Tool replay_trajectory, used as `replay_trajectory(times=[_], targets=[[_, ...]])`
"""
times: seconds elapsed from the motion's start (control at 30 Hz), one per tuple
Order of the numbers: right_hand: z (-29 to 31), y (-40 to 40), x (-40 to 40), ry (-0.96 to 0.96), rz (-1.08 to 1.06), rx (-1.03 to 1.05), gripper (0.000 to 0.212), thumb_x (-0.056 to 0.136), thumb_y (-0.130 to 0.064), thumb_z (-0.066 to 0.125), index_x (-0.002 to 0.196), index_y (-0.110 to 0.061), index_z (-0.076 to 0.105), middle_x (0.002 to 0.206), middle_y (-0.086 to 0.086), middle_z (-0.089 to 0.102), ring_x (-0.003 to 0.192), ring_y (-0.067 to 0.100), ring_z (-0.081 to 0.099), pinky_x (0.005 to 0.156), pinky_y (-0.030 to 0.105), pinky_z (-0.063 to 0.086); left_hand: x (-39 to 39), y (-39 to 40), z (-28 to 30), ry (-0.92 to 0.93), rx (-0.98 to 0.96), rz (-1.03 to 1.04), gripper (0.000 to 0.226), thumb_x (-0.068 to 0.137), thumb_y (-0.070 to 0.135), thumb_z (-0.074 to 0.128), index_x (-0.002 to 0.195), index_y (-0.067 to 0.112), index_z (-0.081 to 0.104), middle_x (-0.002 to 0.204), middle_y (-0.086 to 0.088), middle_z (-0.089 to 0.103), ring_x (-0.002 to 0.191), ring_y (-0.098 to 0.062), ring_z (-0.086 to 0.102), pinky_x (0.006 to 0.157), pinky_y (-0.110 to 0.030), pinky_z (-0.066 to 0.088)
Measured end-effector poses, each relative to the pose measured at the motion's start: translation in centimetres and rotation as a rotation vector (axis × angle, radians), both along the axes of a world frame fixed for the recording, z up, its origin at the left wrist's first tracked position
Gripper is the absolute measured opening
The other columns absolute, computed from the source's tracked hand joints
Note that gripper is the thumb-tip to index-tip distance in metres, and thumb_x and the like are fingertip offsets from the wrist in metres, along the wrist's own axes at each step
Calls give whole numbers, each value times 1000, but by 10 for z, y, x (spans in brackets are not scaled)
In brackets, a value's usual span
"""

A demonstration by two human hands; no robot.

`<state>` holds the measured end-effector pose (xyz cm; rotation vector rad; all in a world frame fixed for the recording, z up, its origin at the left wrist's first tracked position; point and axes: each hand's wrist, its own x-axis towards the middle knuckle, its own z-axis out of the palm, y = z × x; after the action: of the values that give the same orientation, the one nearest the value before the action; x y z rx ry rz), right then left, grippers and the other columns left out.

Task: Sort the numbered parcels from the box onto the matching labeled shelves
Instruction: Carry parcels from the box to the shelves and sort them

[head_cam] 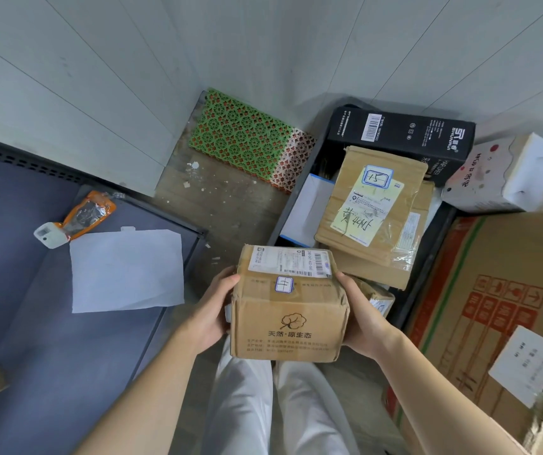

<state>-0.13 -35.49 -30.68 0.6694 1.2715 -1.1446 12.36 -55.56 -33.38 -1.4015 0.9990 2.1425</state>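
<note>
A small brown cardboard parcel with a shipping label on top and a white sticker bearing a handwritten number is held up in front of me. My left hand grips its left side and my right hand grips its right side. Behind it, a dark crate holds more parcels. A flat brown parcel marked 15 lies on top, with a black box at the back. To my left is a dark grey shelf.
On the shelf lie a white sheet, an orange packet and a small white device. A large printed carton stands at my right, a white patterned box beyond it. A green perforated mat lies in the floor corner.
</note>
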Motion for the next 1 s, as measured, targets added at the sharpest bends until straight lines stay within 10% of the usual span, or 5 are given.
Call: replay_trajectory(times=[0.3, 0.57, 0.77, 1.0], targets=[[2, 26, 5, 82, -42, -137, 55, 78, -50, 46, 126, -23, 56, 113, 3, 70, 99, 18, 68, 78, 33, 51, 4, 1, 0, 8, 119, -96, 107, 56, 57, 78, 146, 40, 23, 138, -7, 51, 125, -25, 50, 100, -48, 43], [27, 19, -33, -28, 208, -156, 27, 94, -24, 44, 113, -9, 58, 63, 2, 69, 44, 8, 62, 35, 14, 42, -15, -20, 29, -85, 261, -379, 99, 28, 67, 84, 114, 24, 63, 110, -1, 70, 105, -18, 63, 96, -37, 46], [21, 13, -48, -1, 345, -202, 72, 54, -47, 67, 120, -17, 61, 114, 10, 69, 99, 21, 66, 81, 28, 52, -20, -10, 47, -130, 368, -519, 109, -4, 53, 88, 94, 12, 65, 85, -7, 75, 71, -16, 73, 58, -25, 53], [7, 15, -61, 370, 45, 55, 24, 96, -30, 48, 110, -16, 62, 109, 0, 68, 91, 8, 64, 82, 23, 49, -22, -6, 45, -90, 263, -383, 110, -4, 53, 86, 96, 12, 64, 82, -10, 75, 67, -18, 72, 52, -22, 53]])
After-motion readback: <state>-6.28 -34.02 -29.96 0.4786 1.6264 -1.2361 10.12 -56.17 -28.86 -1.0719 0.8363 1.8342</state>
